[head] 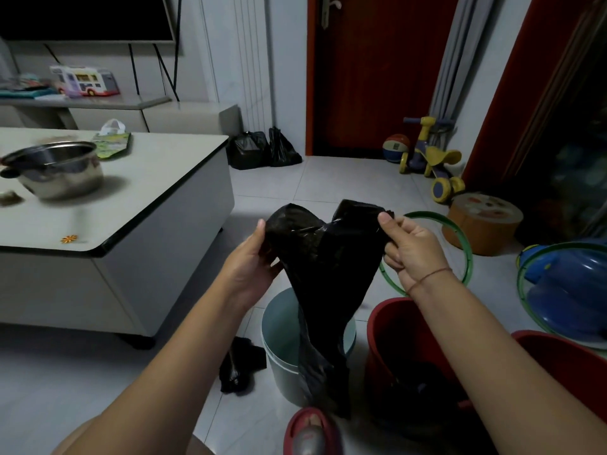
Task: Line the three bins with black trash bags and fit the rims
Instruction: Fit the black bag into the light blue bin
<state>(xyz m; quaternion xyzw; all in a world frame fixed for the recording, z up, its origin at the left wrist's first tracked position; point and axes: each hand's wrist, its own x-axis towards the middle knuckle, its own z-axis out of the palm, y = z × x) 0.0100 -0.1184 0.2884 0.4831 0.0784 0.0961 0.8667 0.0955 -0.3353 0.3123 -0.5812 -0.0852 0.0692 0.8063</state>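
I hold a black trash bag (325,267) up by its top, my left hand (253,261) gripping one side and my right hand (410,244) pinching the other. The bag hangs down in front of a pale blue bin (279,349) on the floor. To its right stands a red bin (391,333) with something dark inside, and a second red bin (565,362) shows at the right edge. A crumpled black bag (239,366) lies on the tiles left of the blue bin. A green rim ring (460,238) lies behind my right hand.
A white low table (157,205) with a steel pot (56,169) stands at the left. A blue toy (568,290) inside another green ring, a round orange stool (483,221) and a tricycle (430,159) are at the right. Two filled black bags (262,149) sit by the door. My slippered foot (312,431) is below.
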